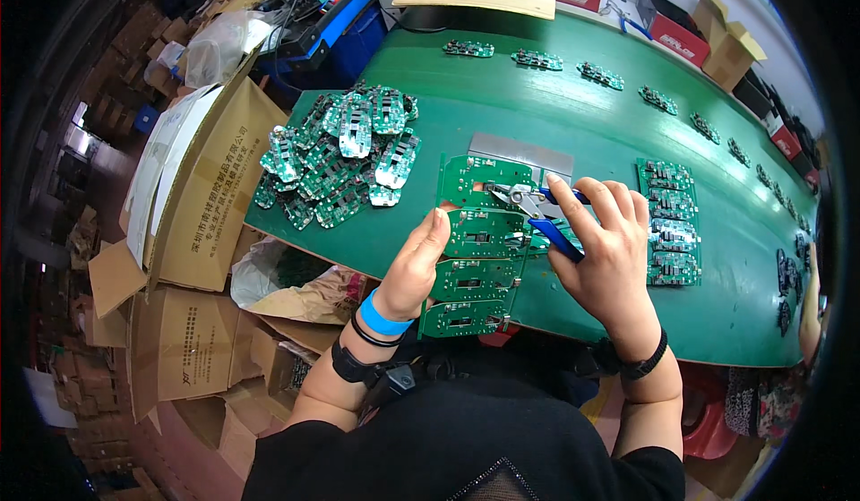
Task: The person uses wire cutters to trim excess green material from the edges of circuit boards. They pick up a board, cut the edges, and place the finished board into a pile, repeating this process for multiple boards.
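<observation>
A green circuit board panel (482, 235), made up of several joined boards, is held near the table's front edge. My left hand (414, 268) grips its left side, thumb on top and the other fingers hidden beneath. In my right hand (607, 250) is a pair of cutting pliers (563, 239) with blue handles. Their metal jaws reach over the right part of the panel's upper boards; whether they touch it I cannot tell. Beyond the panel lies a grey metal plate (521, 152), partly covered by it.
Loose circuit boards are heaped (345, 156) on the table's left. Another populated panel (672, 223) lies to the right. A line of single boards (600, 75) runs along the green table (502, 89). Open cartons (215, 205) stand left; another person's arm (810, 313) shows at far right.
</observation>
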Tool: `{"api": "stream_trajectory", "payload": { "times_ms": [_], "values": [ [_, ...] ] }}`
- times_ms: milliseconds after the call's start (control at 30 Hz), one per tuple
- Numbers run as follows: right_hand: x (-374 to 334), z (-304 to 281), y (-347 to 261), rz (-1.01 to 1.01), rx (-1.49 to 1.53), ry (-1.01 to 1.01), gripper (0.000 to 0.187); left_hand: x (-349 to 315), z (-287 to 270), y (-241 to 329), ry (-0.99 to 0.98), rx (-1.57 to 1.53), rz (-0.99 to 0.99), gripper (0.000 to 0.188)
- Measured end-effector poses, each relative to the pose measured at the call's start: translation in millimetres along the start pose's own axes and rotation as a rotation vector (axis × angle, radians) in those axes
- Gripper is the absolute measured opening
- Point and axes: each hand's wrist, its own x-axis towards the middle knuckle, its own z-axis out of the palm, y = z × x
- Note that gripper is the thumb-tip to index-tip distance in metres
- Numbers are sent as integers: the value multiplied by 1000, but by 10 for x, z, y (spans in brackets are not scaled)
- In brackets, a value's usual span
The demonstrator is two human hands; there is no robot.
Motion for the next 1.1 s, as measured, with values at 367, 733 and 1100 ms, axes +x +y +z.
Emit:
{"api": "stream_trajectory", "payload": {
  "times_ms": [367,733,1100],
  "values": [
    [-32,32,-11,-5,0,9,74,6,21,-48,31,-6,-4,45],
    [1,17,-14,-16,4,-9,65,-12,-6,-26,31,3,-6,45],
    [14,77,38,45,53,126,63,-34,-86,-9,53,-39,16,43]
  ]
}}
